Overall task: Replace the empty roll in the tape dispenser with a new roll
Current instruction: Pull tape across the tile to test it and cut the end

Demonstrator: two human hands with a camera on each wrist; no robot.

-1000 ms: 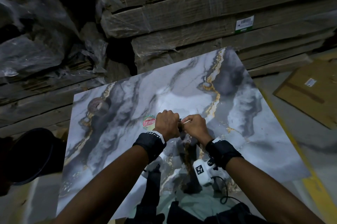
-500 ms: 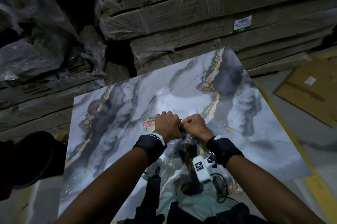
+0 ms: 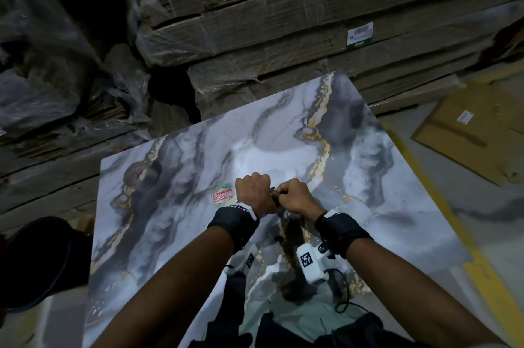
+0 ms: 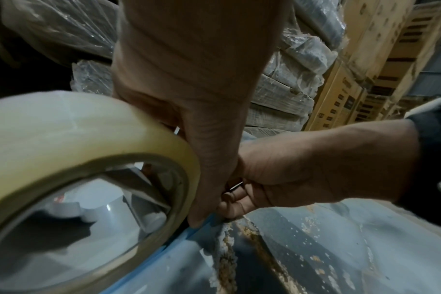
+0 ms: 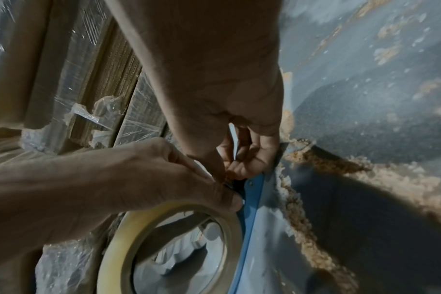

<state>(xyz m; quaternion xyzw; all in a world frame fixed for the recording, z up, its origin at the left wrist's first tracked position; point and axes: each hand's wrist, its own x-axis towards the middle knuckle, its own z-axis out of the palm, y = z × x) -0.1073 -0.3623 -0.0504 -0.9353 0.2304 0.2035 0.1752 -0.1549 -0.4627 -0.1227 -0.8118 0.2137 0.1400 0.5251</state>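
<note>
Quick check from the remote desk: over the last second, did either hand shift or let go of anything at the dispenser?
Hardly anything changed. The left hand and right hand edged closer together, and the pale strip seen between them a second ago is now hidden. Neither let go: the left hand stays on the tape roll, the right pinches at the blue dispenser. The spare roll on the marble slab has not moved.

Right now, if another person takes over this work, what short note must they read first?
Left hand: grips the new tape roll, which sits against the blue dispenser frame.
Right hand: fingers curled, pinching something small at the frame, next to the left thumb; what exactly is hidden.
Both hands work over the marble-pattern board.
Done: new roll at the dispenser.
Left: probably threading the tape end. Old core on the board, at its left.
</note>
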